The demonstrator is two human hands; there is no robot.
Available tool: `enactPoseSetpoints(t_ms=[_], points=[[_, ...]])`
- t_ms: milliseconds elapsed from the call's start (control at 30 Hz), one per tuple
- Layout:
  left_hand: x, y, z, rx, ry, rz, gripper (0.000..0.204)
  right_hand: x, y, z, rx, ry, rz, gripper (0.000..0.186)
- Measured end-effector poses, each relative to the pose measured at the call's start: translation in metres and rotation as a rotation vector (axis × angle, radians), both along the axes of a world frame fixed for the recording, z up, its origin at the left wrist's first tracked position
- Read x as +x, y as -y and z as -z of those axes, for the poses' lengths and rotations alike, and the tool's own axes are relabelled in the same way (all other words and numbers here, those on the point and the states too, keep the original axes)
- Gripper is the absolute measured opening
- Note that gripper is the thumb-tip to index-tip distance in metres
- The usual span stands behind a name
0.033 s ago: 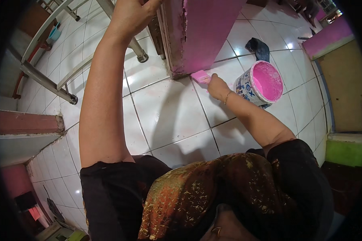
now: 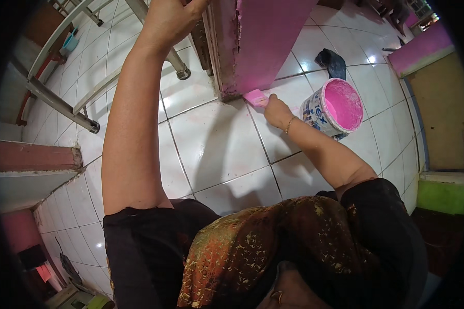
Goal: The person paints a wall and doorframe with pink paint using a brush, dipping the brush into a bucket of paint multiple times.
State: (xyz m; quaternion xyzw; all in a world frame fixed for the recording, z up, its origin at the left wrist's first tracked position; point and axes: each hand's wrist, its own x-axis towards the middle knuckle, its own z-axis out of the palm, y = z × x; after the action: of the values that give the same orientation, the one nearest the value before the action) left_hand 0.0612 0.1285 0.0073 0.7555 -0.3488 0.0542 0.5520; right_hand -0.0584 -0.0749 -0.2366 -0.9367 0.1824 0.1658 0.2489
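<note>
My right hand (image 2: pixel 278 112) is closed around the handle of a paintbrush (image 2: pixel 257 98) whose bristles are covered in pink paint. The bristles meet the foot of a pink wall (image 2: pixel 265 46), low at its corner by the floor. My left hand (image 2: pixel 172 20) is raised at the top edge of the view and holds the brown door frame (image 2: pixel 219 56) at the wall's end, thumb against it; its other fingers are mostly cut off. Right of my right hand, a white paint bucket (image 2: pixel 314 114) stands tilted in view, with pink paint (image 2: pixel 340 105) inside.
A dark cloth or bag (image 2: pixel 332 62) lies behind the bucket. At the left stands a metal-legged frame (image 2: pixel 62 105), with a teal pail (image 2: pixel 69 44) farther back. White tiles (image 2: pixel 216 144) cover the floor. A brown panel (image 2: pixel 438 113) is at the right.
My right hand and the paintbrush have shifted very slightly left along the wall's foot. My left hand stays in place.
</note>
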Motion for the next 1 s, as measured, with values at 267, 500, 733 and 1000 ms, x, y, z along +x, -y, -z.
enactPoseSetpoints(t_ms=[267,500,733,1000], points=[[-0.011,0.007,-0.010,0.037,-0.087,-0.122,0.041,0.031,0.001,0.011,0.043,0.066,-0.221,0.043],[-0.016,0.003,-0.013,0.168,-0.045,-0.215,0.037,0.001,-0.023,-0.087,0.145,-0.053,-0.018,0.036],[-0.016,0.006,-0.013,0.131,-0.071,-0.172,0.038,0.023,-0.037,0.002,-0.056,0.056,-0.305,0.027],[-0.035,0.001,-0.016,0.074,-0.019,-0.158,0.040,0.033,-0.010,-0.007,0.015,0.114,-0.221,0.032]])
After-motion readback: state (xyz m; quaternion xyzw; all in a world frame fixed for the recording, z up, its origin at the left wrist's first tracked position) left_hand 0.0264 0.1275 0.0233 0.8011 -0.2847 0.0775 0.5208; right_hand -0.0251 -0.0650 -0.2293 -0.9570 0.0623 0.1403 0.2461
